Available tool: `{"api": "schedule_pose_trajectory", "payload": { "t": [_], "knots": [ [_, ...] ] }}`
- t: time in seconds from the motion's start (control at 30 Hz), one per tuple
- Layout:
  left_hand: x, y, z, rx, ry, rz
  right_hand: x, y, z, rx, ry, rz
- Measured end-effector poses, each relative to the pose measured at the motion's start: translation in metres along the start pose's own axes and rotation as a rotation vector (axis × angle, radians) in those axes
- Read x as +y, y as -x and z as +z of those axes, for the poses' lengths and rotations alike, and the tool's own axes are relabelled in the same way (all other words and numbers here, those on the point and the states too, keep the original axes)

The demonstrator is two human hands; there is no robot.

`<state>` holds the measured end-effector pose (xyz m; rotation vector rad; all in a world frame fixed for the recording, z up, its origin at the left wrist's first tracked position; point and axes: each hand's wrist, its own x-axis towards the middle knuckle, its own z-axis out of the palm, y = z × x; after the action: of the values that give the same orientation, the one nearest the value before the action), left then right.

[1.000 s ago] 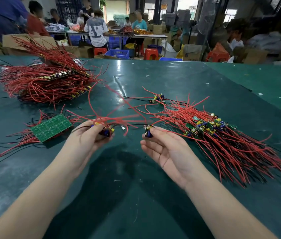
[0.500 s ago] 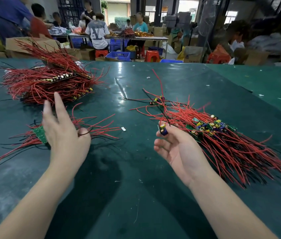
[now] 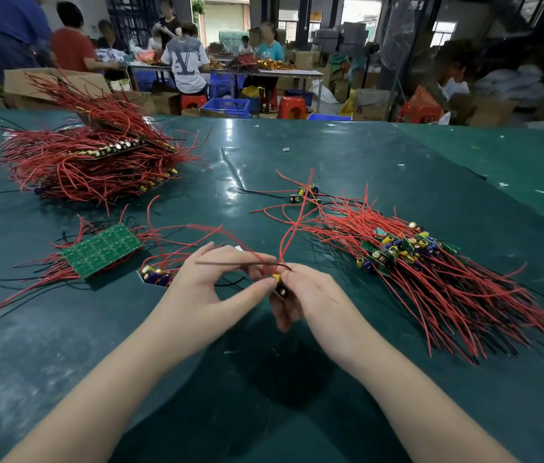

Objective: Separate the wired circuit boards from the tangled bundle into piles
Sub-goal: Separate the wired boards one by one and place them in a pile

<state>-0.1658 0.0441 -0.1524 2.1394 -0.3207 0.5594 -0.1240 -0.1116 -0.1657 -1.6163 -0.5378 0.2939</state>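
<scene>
A dark green desk is seen in front, and beyond it seated people at a long table, red stools, blue crates and cardboard boxes.

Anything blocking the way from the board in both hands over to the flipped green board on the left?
Yes: a small loose board lies on the mat between the held board and the green board; its red wires cross there too.

Both bare forearms reach in from the bottom edge and converge at mid-frame, where the left hand pinches with thumb and forefinger — its other fingers spread above — and the right hand curls its fingers inward, fingertips meeting the left's.
</scene>
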Motion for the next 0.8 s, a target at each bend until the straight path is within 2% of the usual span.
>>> {"api": "schedule_pose_trajectory", "payload": {
  "t": [0.17, 0.33, 0.5, 0.6, 0.8],
  "knots": [
    [0.000, -0.001, -0.002, -0.042, 0.141, -0.020, 0.001, 0.001, -0.003, -0.025, 0.083, 0.008],
    [-0.003, 0.000, -0.006, -0.102, 0.132, -0.070, 0.002, 0.000, -0.003, -0.016, 0.056, -0.004],
    [-0.002, -0.003, -0.003, -0.039, 0.154, -0.089, 0.000, -0.002, -0.009, 0.132, 0.042, -0.119],
    [-0.005, -0.004, 0.000, 0.047, 0.196, -0.148, 0.001, -0.004, -0.013, 0.236, -0.063, -0.114],
    [-0.010, -0.004, 0.003, 0.112, 0.221, -0.209, 0.000, -0.002, -0.014, 0.303, -0.169, -0.092]
  ]
}}
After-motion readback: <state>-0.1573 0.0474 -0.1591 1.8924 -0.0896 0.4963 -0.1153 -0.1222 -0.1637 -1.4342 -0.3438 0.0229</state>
